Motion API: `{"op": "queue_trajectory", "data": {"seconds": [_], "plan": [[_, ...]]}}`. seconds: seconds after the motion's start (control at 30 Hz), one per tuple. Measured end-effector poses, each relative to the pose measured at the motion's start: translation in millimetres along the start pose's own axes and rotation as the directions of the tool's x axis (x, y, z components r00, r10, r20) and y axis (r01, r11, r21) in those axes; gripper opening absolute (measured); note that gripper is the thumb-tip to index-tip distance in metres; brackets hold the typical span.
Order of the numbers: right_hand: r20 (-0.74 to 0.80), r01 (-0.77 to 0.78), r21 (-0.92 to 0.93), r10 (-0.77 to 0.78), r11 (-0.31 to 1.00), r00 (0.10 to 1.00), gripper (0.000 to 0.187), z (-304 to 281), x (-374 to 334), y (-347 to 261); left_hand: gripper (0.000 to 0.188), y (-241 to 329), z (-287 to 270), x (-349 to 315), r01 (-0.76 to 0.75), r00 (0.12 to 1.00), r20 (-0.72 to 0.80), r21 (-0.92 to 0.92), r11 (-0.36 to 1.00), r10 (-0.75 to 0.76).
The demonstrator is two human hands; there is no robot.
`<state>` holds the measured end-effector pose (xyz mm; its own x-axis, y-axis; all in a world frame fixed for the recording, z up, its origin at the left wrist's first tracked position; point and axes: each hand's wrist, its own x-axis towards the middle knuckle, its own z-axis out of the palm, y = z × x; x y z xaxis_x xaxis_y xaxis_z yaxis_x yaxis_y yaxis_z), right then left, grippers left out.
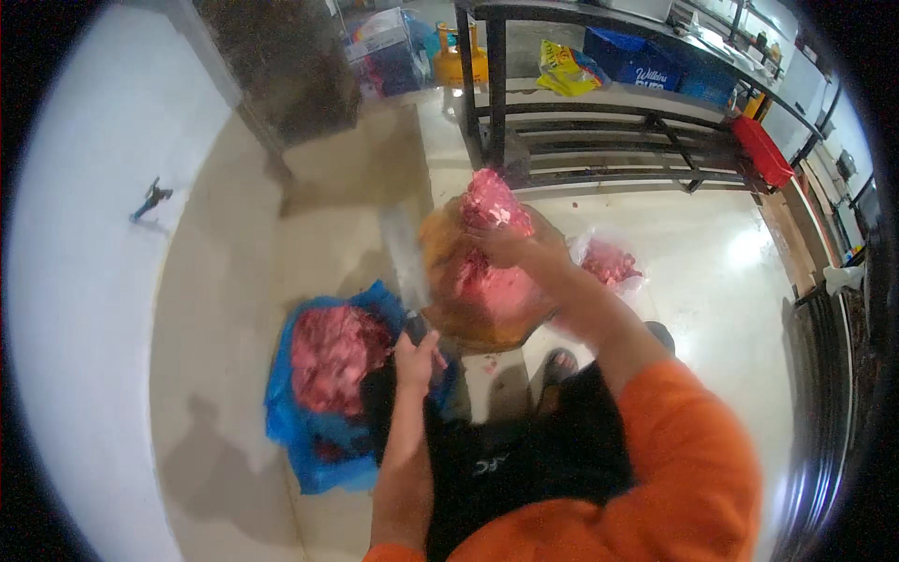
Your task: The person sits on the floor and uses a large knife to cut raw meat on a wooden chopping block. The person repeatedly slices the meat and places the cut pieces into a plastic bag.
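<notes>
My left hand [413, 360] is closed round the black handle of a cleaver [404, 258], whose broad blade points away from me beside the left edge of a round wooden chopping block [459, 335]. On the block, my right hand [513, 245] grips a large chunk of raw red meat [491, 200], partly blurred by motion. Another part of the meat [501, 292] lies nearer me on the wood; whether the two are joined is hidden by my hand. To the left, a big heap of raw meat [335, 361] rests on an open blue plastic bag [290, 436].
Right of the block, a clear plastic bag [626, 275] holds cut meat pieces. A black metal rack [599, 140] stands beyond it, with a red crate [761, 152] at its right. At the back are a yellow gas cylinder [461, 66] and a blue crate [629, 58]. A white wall [103, 281] runs along the left.
</notes>
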<state>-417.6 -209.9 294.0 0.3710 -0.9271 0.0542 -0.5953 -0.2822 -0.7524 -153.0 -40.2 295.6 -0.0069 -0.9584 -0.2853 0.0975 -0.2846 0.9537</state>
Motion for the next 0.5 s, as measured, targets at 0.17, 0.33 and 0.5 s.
{"op": "queue_trajectory", "data": {"seconds": [0.17, 0.33, 0.5], "plan": [[-0.015, 0.089, 0.183, -0.088, 0.979, 0.996, 0.05, -0.9, -26.6, -54.3, 0.017, 9.7, -6.1, -14.7, -0.016, 0.999, -0.03, 0.172, 0.985, 0.021], [-0.258, 0.046, -0.59, -0.242, 0.806, 0.936, 0.051, 44.0, -41.7, 25.3, 0.017, 7.9, -10.4, -16.5, -0.054, 0.996, -0.06, 0.266, 0.962, 0.072], [-0.501, -0.401, -0.346, 0.195, 0.848, 0.843, 0.043, 68.2, -65.5, 61.7, 0.019, 8.8, 21.8, -11.1, -0.023, 1.0, -0.004, 0.174, 0.984, 0.024]]}}
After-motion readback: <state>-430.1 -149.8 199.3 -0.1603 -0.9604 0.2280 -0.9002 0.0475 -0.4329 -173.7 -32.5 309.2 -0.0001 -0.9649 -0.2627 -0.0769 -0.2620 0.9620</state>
